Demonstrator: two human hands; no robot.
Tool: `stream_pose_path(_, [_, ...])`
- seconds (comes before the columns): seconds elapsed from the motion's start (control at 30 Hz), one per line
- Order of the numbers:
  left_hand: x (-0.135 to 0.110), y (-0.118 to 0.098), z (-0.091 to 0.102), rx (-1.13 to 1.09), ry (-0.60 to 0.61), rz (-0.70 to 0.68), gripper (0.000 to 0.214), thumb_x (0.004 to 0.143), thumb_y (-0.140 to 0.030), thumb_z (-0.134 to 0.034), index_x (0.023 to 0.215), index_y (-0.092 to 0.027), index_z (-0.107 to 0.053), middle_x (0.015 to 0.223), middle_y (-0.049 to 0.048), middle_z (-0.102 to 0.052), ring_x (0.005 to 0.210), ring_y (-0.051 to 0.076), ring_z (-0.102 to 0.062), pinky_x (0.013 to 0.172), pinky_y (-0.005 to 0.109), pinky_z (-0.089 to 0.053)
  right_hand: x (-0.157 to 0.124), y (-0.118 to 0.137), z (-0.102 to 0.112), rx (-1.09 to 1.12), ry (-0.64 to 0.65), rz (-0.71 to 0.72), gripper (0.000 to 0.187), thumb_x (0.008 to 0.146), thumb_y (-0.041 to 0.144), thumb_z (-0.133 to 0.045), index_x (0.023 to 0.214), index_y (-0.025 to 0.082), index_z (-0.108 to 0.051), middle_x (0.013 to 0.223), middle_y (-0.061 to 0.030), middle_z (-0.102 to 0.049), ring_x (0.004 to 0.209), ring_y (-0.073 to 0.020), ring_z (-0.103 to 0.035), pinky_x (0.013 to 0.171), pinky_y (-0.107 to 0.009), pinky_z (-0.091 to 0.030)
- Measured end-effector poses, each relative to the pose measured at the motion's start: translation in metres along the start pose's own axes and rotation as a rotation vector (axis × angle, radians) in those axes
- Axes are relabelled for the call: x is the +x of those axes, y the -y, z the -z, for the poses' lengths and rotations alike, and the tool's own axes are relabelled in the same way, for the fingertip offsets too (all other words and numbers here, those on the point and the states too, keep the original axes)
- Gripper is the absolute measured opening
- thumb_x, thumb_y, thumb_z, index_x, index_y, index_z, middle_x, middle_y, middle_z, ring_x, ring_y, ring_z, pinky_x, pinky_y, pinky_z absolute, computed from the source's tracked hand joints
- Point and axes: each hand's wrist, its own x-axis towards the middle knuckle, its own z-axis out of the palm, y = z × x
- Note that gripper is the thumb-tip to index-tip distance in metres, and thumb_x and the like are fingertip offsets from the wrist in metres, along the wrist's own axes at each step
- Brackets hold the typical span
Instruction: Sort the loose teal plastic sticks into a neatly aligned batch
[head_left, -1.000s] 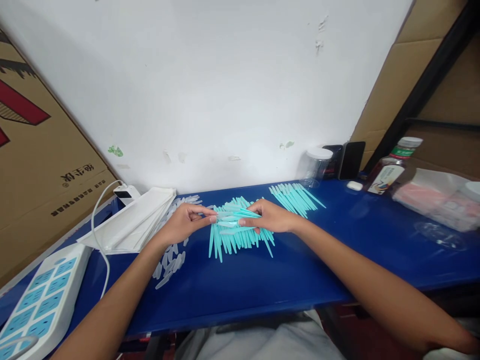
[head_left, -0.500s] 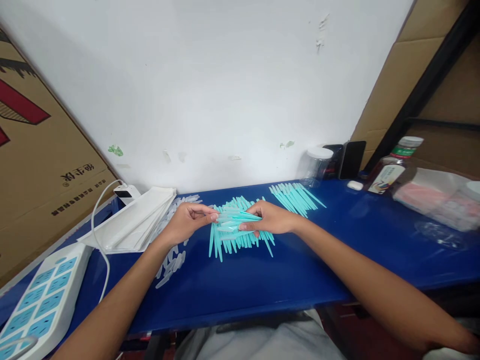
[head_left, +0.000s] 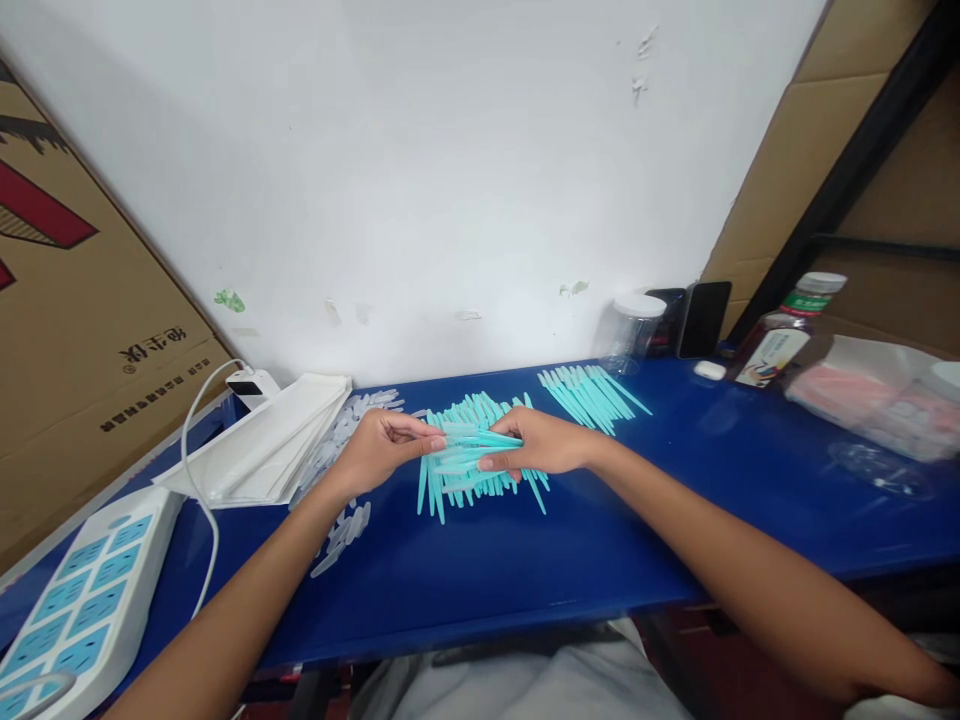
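Observation:
My right hand (head_left: 544, 440) is closed around a fanned bundle of slim teal sticks (head_left: 480, 452), whose clear-capped ends point left. With thumb and fingers pinched, my left hand (head_left: 394, 445) touches the capped end of one teal stick in that bundle. Below both hands lies a heap of similar teal sticks (head_left: 480, 488) on the blue table (head_left: 480, 570). Small translucent caps (head_left: 352, 530) are scattered left of the heap, partly hidden behind my left hand and forearm. Farther right, a neater row of teal sticks with clear ends (head_left: 592, 395) lies near the wall.
White plastic bags (head_left: 255, 460) and a power strip (head_left: 82, 590) with a white cable are on the left. Along the back right stand a clear jar (head_left: 634, 335), a dark phone (head_left: 703, 318) and a bottle (head_left: 784, 335). A bag with pink contents (head_left: 862, 395) lies at far right.
My left hand has moved slightly right, closer to my right hand. The bundle's sticks have shifted a little within my right hand's grip.

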Motion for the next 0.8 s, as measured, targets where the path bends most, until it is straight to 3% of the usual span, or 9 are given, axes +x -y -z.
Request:
stream_pose_path(0.2, [-0.003,-0.003,-0.008,0.014,0.04,0.018,0.026,0.076,-0.041,-0.086,0.078,-0.015,-0.082,0.073,0.0062,-0.077,0.061,0.015,-0.064,0.052,0.023,-0.047,-0.001,0.006,-0.004,-0.003,0.023,0.024,0.044,0.087,0.056,-0.071,0.069,0.016,-0.065,0.063,-0.0006,-0.067,0.051,-0.0113,-0.052,0.051,-0.025,-0.038])
stream_pose_path(0.47, [-0.003,0.003,-0.016,-0.023,0.073,0.017,0.037,0.077,-0.046,-0.084,0.066,-0.014,-0.07,0.06,0.0012,-0.063,0.055,0.012,-0.054,0.051,0.024,-0.041,0.0,0.008,-0.009,0.01,0.029,-0.008,0.045,0.084,0.059,-0.072,0.07,0.016,-0.066,0.062,0.0003,-0.066,0.048,-0.0096,-0.046,0.047,-0.024,-0.033])
stream_pose_path(0.8, [-0.001,0.007,-0.019,-0.083,0.097,0.041,0.033,0.077,-0.044,-0.085,0.072,-0.013,-0.075,0.068,0.0047,-0.071,0.063,0.016,-0.062,0.058,0.027,-0.047,0.001,0.004,-0.01,0.025,0.029,0.001,0.047,0.085,0.059,-0.072,0.069,0.016,-0.066,0.061,0.0002,-0.065,0.048,-0.0094,-0.045,0.047,-0.024,-0.033])
